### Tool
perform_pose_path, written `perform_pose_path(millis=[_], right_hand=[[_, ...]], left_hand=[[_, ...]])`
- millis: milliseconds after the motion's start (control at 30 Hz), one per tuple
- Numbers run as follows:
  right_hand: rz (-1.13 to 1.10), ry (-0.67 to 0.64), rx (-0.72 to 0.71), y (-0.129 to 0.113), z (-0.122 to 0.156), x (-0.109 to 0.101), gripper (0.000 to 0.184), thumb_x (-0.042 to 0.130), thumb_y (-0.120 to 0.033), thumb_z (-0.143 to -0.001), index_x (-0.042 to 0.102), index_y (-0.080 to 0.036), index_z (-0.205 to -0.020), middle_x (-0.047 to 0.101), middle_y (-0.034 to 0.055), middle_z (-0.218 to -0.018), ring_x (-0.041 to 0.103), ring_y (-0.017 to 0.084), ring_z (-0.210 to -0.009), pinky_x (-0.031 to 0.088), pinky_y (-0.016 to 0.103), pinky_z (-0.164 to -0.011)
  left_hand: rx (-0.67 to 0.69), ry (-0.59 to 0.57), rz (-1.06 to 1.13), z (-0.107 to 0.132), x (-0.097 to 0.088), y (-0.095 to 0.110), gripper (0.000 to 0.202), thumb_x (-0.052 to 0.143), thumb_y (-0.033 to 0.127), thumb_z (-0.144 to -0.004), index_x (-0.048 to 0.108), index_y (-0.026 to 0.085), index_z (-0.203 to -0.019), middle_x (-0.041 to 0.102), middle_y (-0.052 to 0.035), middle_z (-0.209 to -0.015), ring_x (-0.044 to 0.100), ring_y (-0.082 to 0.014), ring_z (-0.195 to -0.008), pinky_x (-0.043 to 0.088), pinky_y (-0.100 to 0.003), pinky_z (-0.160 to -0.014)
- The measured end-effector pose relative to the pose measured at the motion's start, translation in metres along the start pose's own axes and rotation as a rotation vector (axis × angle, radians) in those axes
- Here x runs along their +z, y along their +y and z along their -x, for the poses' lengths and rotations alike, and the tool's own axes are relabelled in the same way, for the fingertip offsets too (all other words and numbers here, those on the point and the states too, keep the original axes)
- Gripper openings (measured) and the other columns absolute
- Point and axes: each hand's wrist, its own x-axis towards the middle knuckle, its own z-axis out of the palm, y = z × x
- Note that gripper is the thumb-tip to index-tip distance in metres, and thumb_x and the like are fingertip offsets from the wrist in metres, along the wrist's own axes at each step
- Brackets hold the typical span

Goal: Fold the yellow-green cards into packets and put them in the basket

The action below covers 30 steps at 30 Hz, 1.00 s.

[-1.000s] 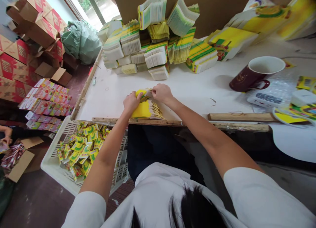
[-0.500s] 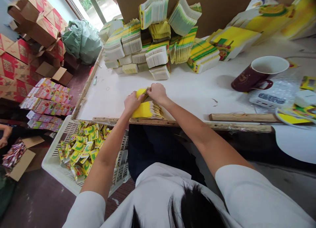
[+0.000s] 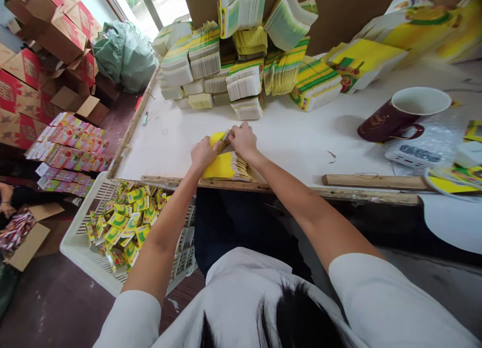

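Note:
On the white worktable [image 3: 289, 147], near its front edge, both my hands work on a small yellow card packet [image 3: 216, 137]. My left hand [image 3: 203, 153] grips its near left side with thumb and fingers closed. At its right end, my right hand [image 3: 244, 141] pinches a greyish edge; the exact fold there is too small to make out. Just below the hands lies a fanned stack of flat yellow packets [image 3: 220, 167], with pale edges facing right. A white plastic basket [image 3: 71, 242] full of filled-looking yellow-green packets [image 3: 133, 222] stands below my left forearm.
Bundles of flat yellow-green packets [image 3: 244, 82] are piled at the table's back. To the right are a maroon mug [image 3: 380, 119], a white power strip [image 3: 412, 156] and a wooden strip [image 3: 376, 181]. Cardboard boxes [image 3: 56, 31] and a green sack [image 3: 126, 56] stand left; another person's hand shows at far left.
My right hand's fingers have shifted slightly at the packet's right end. My left hand keeps its hold. The whole view has moved a little.

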Motion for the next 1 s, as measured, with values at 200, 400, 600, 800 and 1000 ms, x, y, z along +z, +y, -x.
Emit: perform_pose_path(millis=[200,400,600,800,1000], right_hand=[[-0.054,-0.088,-0.179,0.028,-0.012,0.0,0.034,0.046,-0.025,-0.092,0.074,-0.015,-0.108,0.074,0.0136,-0.1,0.063,0.025,-0.088,0.04,0.032,-0.076],[-0.294,-0.188,-0.284,0.058,-0.03,0.005,0.031,0.056,-0.025,-0.082,0.078,-0.015,-0.101,0.074,0.0047,-0.087,0.058,0.017,-0.075,0.039,0.026,-0.07],[-0.497,-0.302,-0.241,0.072,-0.04,0.012,0.033,0.063,-0.028,-0.073,0.077,-0.014,-0.099,0.068,0.0012,-0.077,0.048,0.013,-0.063,0.038,0.024,-0.063],[-0.493,-0.327,-0.246,0.073,-0.039,0.007,0.039,0.064,-0.031,-0.071,0.076,-0.016,-0.105,0.056,-0.0034,-0.062,0.044,0.013,-0.06,0.036,0.024,-0.062],[-0.335,-0.252,-0.293,0.071,-0.03,-0.005,0.039,0.058,-0.031,-0.075,0.078,-0.014,-0.104,0.061,-0.001,-0.063,0.051,0.015,-0.063,0.036,0.026,-0.064]], left_hand=[[-0.018,-0.019,0.008,0.001,-0.001,0.002,0.049,0.036,0.058,-0.096,0.055,0.019,-0.119,0.069,-0.0158,-0.123,0.064,-0.0318,-0.116,0.046,-0.037,-0.089],[-0.013,-0.009,0.014,0.0,0.0,0.002,0.051,0.036,0.06,-0.095,0.055,0.019,-0.117,0.07,-0.0154,-0.121,0.064,-0.0322,-0.114,0.047,-0.038,-0.088],[-0.008,-0.015,0.021,-0.001,0.002,0.001,0.05,0.038,0.062,-0.094,0.056,0.021,-0.116,0.07,-0.0151,-0.12,0.064,-0.0315,-0.113,0.048,-0.037,-0.088],[-0.001,-0.014,0.028,-0.001,0.001,0.001,0.05,0.04,0.062,-0.092,0.056,0.021,-0.117,0.07,-0.0151,-0.12,0.064,-0.0327,-0.114,0.048,-0.038,-0.089],[0.0,-0.031,0.009,-0.001,0.001,0.002,0.05,0.038,0.062,-0.093,0.055,0.022,-0.119,0.07,-0.0145,-0.121,0.063,-0.0319,-0.115,0.047,-0.039,-0.091]])
